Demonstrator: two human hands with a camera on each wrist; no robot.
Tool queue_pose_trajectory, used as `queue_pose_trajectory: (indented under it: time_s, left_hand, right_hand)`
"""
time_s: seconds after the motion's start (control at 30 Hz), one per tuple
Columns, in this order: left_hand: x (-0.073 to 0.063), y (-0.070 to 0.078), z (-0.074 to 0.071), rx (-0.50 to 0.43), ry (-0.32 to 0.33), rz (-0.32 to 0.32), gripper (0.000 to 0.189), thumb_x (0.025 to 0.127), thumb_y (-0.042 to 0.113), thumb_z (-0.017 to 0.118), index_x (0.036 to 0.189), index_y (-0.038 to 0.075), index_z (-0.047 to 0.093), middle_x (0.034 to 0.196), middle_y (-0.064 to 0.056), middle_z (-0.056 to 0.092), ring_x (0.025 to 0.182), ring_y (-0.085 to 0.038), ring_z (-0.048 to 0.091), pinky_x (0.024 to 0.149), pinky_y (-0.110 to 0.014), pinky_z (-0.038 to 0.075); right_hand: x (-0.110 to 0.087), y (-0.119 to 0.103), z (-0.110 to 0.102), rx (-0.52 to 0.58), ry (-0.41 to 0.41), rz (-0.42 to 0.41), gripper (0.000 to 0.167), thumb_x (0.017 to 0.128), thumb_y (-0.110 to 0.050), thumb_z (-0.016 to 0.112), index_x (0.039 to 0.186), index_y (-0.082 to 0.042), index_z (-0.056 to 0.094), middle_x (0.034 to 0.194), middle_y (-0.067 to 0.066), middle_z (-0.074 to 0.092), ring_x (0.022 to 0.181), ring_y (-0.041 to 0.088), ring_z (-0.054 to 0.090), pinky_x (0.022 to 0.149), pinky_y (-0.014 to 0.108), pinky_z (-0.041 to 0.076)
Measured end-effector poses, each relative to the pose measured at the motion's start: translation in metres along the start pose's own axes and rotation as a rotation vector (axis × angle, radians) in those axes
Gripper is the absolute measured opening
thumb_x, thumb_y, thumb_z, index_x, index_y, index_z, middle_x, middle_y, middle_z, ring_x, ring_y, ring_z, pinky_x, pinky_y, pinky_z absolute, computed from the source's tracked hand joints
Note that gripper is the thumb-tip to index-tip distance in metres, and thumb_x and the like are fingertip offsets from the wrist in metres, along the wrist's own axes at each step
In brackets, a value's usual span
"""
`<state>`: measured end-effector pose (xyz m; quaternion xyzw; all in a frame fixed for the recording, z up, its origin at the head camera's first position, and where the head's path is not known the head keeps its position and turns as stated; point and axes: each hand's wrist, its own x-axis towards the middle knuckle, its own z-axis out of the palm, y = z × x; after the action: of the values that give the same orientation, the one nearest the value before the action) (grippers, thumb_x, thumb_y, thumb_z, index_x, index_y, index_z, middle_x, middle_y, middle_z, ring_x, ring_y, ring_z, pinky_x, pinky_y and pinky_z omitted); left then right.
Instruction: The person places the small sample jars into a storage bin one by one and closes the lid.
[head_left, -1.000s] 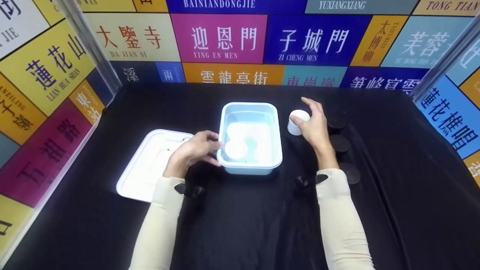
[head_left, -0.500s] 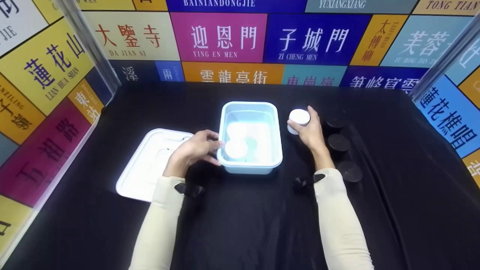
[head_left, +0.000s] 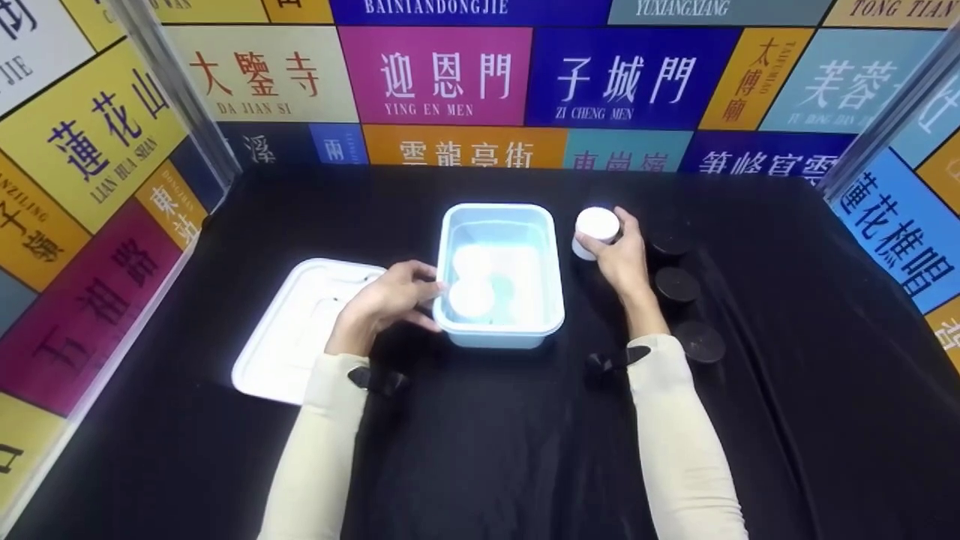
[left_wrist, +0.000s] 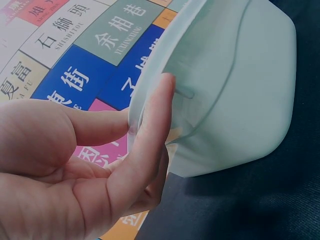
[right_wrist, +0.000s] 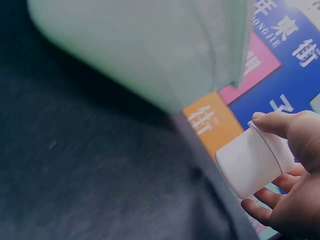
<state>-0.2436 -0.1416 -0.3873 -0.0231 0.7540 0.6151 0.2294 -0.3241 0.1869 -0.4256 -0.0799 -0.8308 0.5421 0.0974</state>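
Observation:
My right hand (head_left: 626, 259) grips a small white lidded jar (head_left: 596, 231) by its side, thumb on the near side and fingers behind. In the right wrist view the jar (right_wrist: 252, 160) is held at the lid end, its body toward the tub. My left hand (head_left: 394, 296) pinches the left rim of a pale blue-green plastic tub (head_left: 499, 339), as the left wrist view also shows, with the thumb and fingers on either side of the rim (left_wrist: 150, 90). Inside the tub, white round items (head_left: 472, 298) show, washed out by glare.
A white rectangular lid (head_left: 277, 345) lies to the left, partly behind my left hand. Several round black objects (head_left: 677, 285) stand in a row right of my right hand. A black cloth (head_left: 480, 450) covers the table, with colourful printed panels (head_left: 439, 75) behind.
My right hand has closed its fingers round the white jar and raised it slightly, away from me. The left hand and the tub stay in place.

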Motion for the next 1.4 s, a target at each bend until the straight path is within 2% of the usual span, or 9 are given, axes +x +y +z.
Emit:
queue_pose_trajectory:
  time_s: [0.27, 0.4, 0.57, 0.73, 0.83, 1.07, 1.2, 1.3, 1.4]
  left_hand:
    - [0.000, 0.000, 0.000, -0.010, -0.010, 0.000, 0.042, 0.102, 0.007, 0.052, 0.140, -0.006, 0.038, 0.115, -0.022, 0.055, 0.094, -0.027, 0.066, 0.072, -0.037, 0.069]
    - [0.000, 0.000, -0.002, -0.009, -0.005, 0.001, 0.043, 0.102, 0.007, 0.052, 0.140, -0.007, 0.037, 0.115, -0.022, 0.055, 0.095, -0.028, 0.066, 0.071, -0.037, 0.069]
    - [0.001, 0.001, -0.002, -0.020, -0.010, -0.004, 0.043, 0.102, 0.006, 0.052, 0.140, -0.007, 0.036, 0.114, -0.021, 0.054, 0.094, -0.027, 0.066, 0.070, -0.036, 0.069]
    - [0.001, 0.003, -0.001, -0.019, -0.011, 0.004, 0.043, 0.103, 0.006, 0.051, 0.140, -0.007, 0.035, 0.114, -0.021, 0.054, 0.094, -0.027, 0.065, 0.071, -0.036, 0.069]
    - [0.001, 0.002, -0.001, -0.015, -0.010, -0.001, 0.043, 0.103, 0.006, 0.051, 0.141, -0.007, 0.035, 0.115, -0.021, 0.053, 0.095, -0.027, 0.065, 0.072, -0.036, 0.069]
    - [-0.001, 0.003, -0.001, -0.004, -0.004, -0.015, 0.043, 0.103, 0.007, 0.052, 0.140, -0.007, 0.037, 0.116, -0.022, 0.054, 0.096, -0.028, 0.065, 0.074, -0.038, 0.069]
    - [0.000, 0.003, -0.001, -0.007, 0.000, -0.014, 0.043, 0.102, 0.007, 0.053, 0.140, -0.007, 0.037, 0.117, -0.022, 0.053, 0.097, -0.028, 0.065, 0.073, -0.037, 0.069]
    - [0.000, 0.002, -0.001, -0.006, 0.002, -0.018, 0.043, 0.102, 0.008, 0.054, 0.140, -0.007, 0.038, 0.116, -0.022, 0.054, 0.097, -0.028, 0.065, 0.074, -0.037, 0.069]
    - [0.000, 0.001, 0.000, -0.005, 0.002, -0.019, 0.043, 0.102, 0.008, 0.054, 0.139, -0.007, 0.038, 0.114, -0.021, 0.054, 0.094, -0.027, 0.065, 0.073, -0.037, 0.069]
  right_hand:
    - [-0.007, -0.019, -0.006, -0.014, 0.018, -0.026, 0.077, 0.087, -0.020, 0.077, 0.151, -0.004, 0.036, 0.154, 0.018, 0.044, 0.142, 0.026, 0.043, 0.125, 0.036, 0.035]
    - [-0.009, -0.027, -0.006, 0.017, 0.038, -0.061, 0.074, 0.086, -0.018, 0.078, 0.148, -0.003, 0.040, 0.149, 0.018, 0.049, 0.136, 0.026, 0.048, 0.121, 0.035, 0.040]
    - [-0.015, -0.040, -0.009, 0.047, 0.075, -0.078, 0.073, 0.083, -0.020, 0.081, 0.145, -0.006, 0.045, 0.144, 0.015, 0.047, 0.130, 0.023, 0.052, 0.113, 0.032, 0.045]
    - [-0.019, -0.055, -0.011, 0.033, 0.068, -0.125, 0.071, 0.082, -0.023, 0.083, 0.143, -0.008, 0.050, 0.141, 0.014, 0.048, 0.129, 0.023, 0.053, 0.112, 0.032, 0.046]
    - [-0.020, -0.062, -0.008, 0.024, 0.033, -0.164, 0.069, 0.082, -0.023, 0.083, 0.141, -0.006, 0.052, 0.142, 0.014, 0.050, 0.128, 0.023, 0.054, 0.110, 0.030, 0.046]
    - [-0.022, -0.085, 0.002, 0.021, -0.128, -0.218, 0.064, 0.081, -0.020, 0.083, 0.137, -0.005, 0.056, 0.129, 0.016, 0.063, 0.109, 0.021, 0.061, 0.088, 0.022, 0.055]
    - [-0.021, -0.102, 0.008, -0.065, -0.226, -0.233, 0.068, 0.082, -0.022, 0.082, 0.141, -0.008, 0.052, 0.135, 0.014, 0.061, 0.114, 0.024, 0.059, 0.095, 0.029, 0.055]
    - [-0.018, -0.113, 0.012, -0.139, -0.294, -0.239, 0.072, 0.083, -0.022, 0.081, 0.145, -0.008, 0.047, 0.141, 0.013, 0.057, 0.121, 0.026, 0.057, 0.104, 0.037, 0.054]
    - [-0.014, -0.119, 0.016, -0.212, -0.355, -0.248, 0.073, 0.083, -0.022, 0.080, 0.145, -0.006, 0.046, 0.141, 0.014, 0.056, 0.123, 0.027, 0.056, 0.108, 0.041, 0.052]
